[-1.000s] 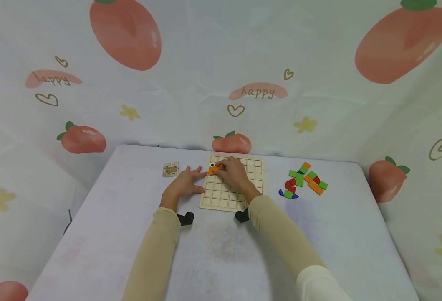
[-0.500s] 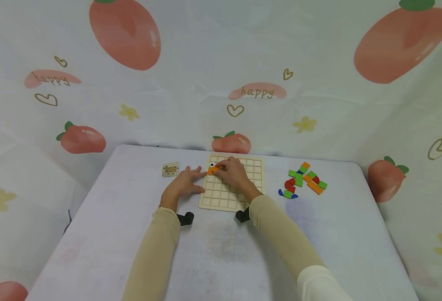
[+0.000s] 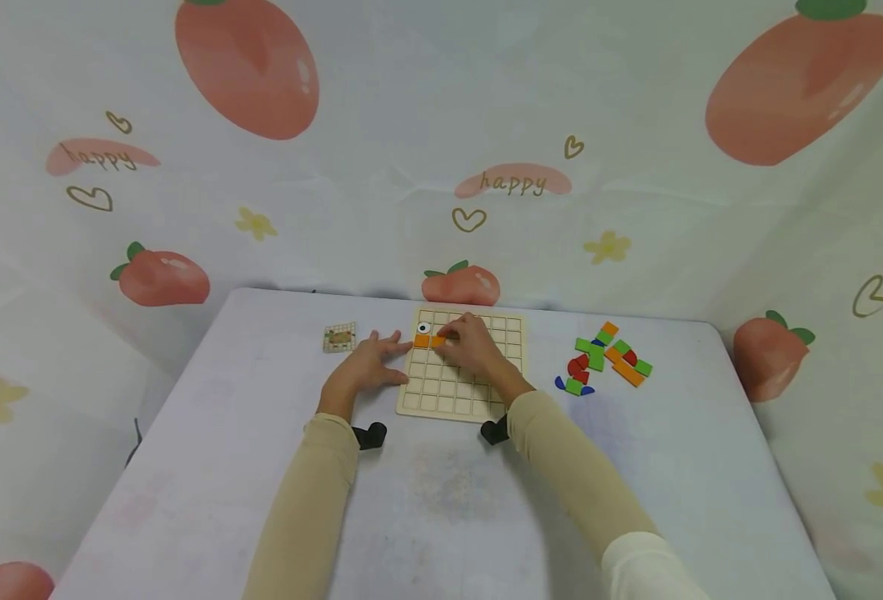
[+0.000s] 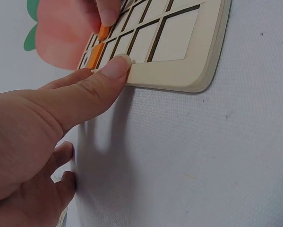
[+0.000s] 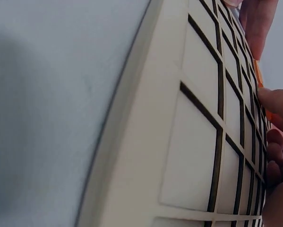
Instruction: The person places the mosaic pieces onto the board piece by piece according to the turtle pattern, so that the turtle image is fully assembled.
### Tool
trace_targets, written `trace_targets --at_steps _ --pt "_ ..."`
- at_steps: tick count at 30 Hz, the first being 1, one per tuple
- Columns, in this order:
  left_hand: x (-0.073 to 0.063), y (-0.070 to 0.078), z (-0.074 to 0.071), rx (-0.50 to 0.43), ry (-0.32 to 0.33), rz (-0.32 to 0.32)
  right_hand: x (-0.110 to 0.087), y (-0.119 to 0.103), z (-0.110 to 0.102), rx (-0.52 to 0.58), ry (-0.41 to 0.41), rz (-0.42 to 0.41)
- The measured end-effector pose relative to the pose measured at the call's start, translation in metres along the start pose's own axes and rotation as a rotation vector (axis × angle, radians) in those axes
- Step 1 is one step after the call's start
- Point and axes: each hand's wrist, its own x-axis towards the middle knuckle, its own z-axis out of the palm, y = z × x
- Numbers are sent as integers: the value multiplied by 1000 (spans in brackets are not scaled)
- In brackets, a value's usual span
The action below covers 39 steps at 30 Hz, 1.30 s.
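A pale wooden grid board [image 3: 426, 403] lies on the table between my hands. My left hand [image 3: 366, 365] is spread at its left side, with the thumb [image 4: 115, 68] resting on the board's edge and the index fingertip near an orange square tile [image 3: 422, 341]. Just above that tile sits a round white eye piece [image 3: 423, 328]. My right hand [image 3: 473, 346] reaches over the board and pinches a second orange tile [image 3: 438, 342], right beside the first. In the right wrist view, the thumb [image 5: 273, 100] is against the orange, and the fingers partly hide it.
Right of the board lies a loose group of colored pieces, among them a green block [image 3: 596, 358], a long orange strip [image 3: 628, 372] and a red piece [image 3: 579, 365]. A small pattern card [image 3: 339, 337] lies to the left. A printed cloth [image 3: 336, 250] hangs behind the table.
My right hand has shifted slightly right, away from the eye piece, and two separate orange squares now show beside each other. My left hand stays in place.
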Motion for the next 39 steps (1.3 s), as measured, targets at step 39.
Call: trace_targets --at_steps 39 --pt "-1 3 -1 33 -10 -13 -38 -5 -41 -643 -99 -117"
